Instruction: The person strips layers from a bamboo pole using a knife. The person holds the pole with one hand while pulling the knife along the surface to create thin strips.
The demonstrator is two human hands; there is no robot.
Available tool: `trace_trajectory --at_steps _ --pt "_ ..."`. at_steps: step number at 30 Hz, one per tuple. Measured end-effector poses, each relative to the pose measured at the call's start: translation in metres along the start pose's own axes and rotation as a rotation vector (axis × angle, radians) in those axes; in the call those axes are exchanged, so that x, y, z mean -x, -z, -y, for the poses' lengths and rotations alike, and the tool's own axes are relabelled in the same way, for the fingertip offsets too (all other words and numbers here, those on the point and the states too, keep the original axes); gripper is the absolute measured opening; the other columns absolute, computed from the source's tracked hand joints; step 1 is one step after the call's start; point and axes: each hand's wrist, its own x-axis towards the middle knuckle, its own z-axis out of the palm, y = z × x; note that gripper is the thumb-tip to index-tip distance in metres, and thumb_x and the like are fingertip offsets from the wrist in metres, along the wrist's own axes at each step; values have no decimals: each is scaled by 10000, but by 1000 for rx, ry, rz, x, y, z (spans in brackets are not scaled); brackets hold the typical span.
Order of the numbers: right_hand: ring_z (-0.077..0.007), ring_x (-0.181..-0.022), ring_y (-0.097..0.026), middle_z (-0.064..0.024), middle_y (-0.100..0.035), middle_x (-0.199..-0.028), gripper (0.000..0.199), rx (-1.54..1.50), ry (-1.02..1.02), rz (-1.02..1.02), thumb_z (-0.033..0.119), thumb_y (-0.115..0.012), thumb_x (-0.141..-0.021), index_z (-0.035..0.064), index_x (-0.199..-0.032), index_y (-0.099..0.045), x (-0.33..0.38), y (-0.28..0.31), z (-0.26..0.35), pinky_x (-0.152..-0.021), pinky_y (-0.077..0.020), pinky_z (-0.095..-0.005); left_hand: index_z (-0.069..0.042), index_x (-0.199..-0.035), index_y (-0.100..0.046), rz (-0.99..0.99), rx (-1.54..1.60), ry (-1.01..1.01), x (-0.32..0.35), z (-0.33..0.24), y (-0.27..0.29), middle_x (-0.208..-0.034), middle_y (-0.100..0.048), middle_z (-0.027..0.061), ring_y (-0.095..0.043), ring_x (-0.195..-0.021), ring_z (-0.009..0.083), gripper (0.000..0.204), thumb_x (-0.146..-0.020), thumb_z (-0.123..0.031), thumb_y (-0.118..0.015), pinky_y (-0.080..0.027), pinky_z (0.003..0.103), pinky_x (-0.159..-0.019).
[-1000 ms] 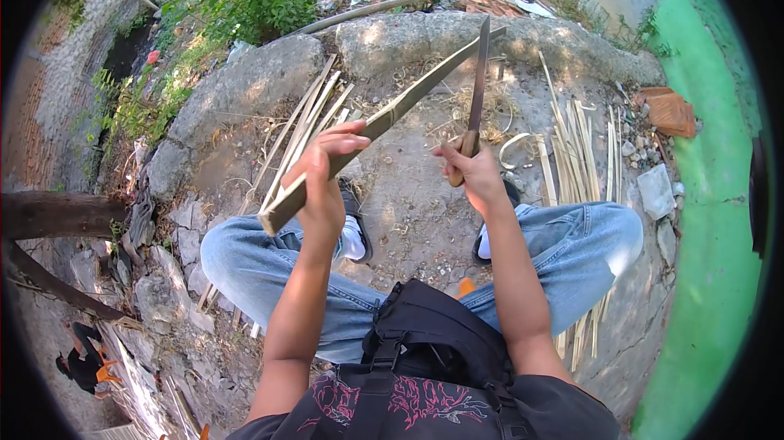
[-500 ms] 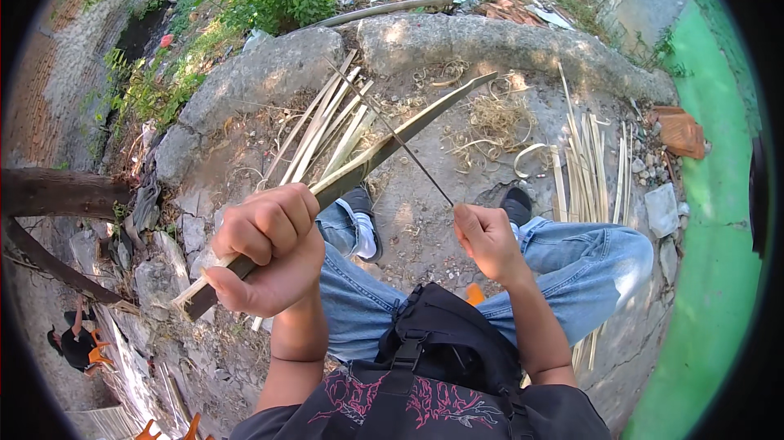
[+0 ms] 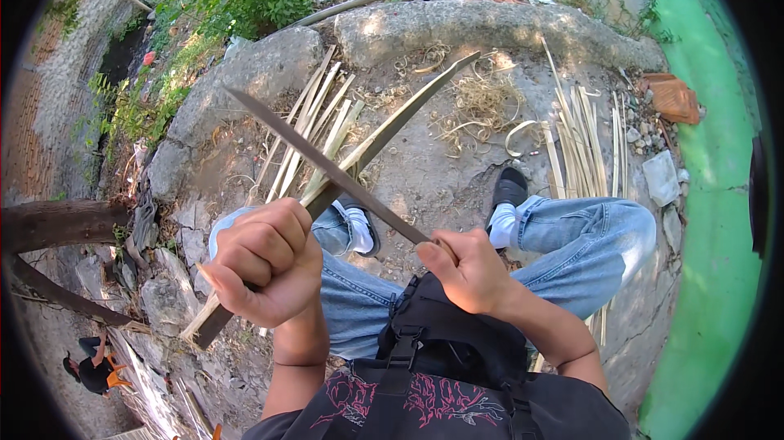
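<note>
Bamboo strip [image 3: 392,126], gripped in the fisted left hand [image 3: 261,264] at centre frame, has been drawn nearer while the knife [image 3: 327,166], clenched by the right hand [image 3: 469,273], is now laid across it, suggesting shaving.

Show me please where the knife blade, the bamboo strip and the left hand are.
knife blade [image 3: 327,166], head view, middle of the blade.
bamboo strip [image 3: 408,113], head view, its upper half.
left hand [image 3: 261,264], head view, the knuckles.
</note>
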Motion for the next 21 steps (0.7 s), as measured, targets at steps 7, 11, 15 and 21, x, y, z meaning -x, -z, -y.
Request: trace_trajectory --at_steps 7,11,15,21 --pt "-261 -363 -412 -121 -416 -427 558 49 -78 -40 457 -503 -897 21 -549 -480 -5 -3 -12 -402 -326 -361 -154 -497 -232 -8 -2 9 1 1 2 -427 -181 -36 -129 -393 88 522 -984 -340 -246 -146 273 -419" --pt "-269 -365 -413 -124 -408 -427 564 80 -49 -46 463 -497 -897 20 -548 -480 -11 8 -37 -405 -337 -358 -152 -500 -228 67 26 -3 10 -1 -7 -427 -183 -36 -127 -393 90 520 -985 -339 -245 -144 276 -421" --pt "-116 -422 -312 -76 -338 -437 509 95 -74 -34 377 -500 -919 8 -573 -446 -7 0 -5 -406 -276 -312 -153 -501 -214 -34 5 7 7 -3 3 -432 -171 -35 -124 -397 93 519 -984 -341 -244 -140 277 -418" --pt "-296 -389 -469 -145 -460 -451 545 168 -195 -58 455 -516 -887 24 -555 -498 -26 11 -27 -424 -376 -370 -154 -504 -223 -40 9 7 5 4 -2 -436 -169 -36 -118 -402 92 513 -985 -331 -247 -131 274 -424"
